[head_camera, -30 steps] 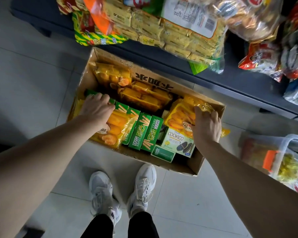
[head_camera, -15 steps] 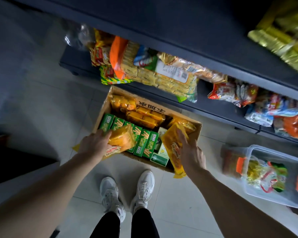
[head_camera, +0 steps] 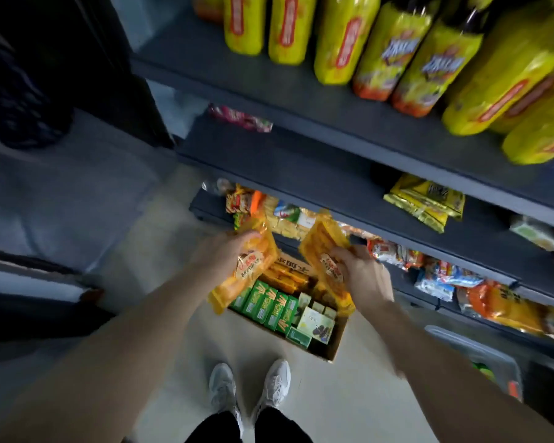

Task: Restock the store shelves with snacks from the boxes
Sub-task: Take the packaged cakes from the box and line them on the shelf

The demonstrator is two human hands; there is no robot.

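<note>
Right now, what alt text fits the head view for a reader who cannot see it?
Each hand holds an orange snack packet above an open cardboard box on the floor: left hand, left packet; right hand, right packet. Green boxes fill the box; dark shelves rise behind.

Dim, uneven light; motion blur throughout; wide-angle bending at edges.

1. One head-worn wide-angle view looks steeply down from standing height, past both forearms to the shoes [head_camera: 250,391] on the floor.
2. It faces the dark shelves [head_camera: 317,183] rising ahead and to the right, close by.
3. The open cardboard box [head_camera: 330,350] sits lower centre, well below the lens.
</note>
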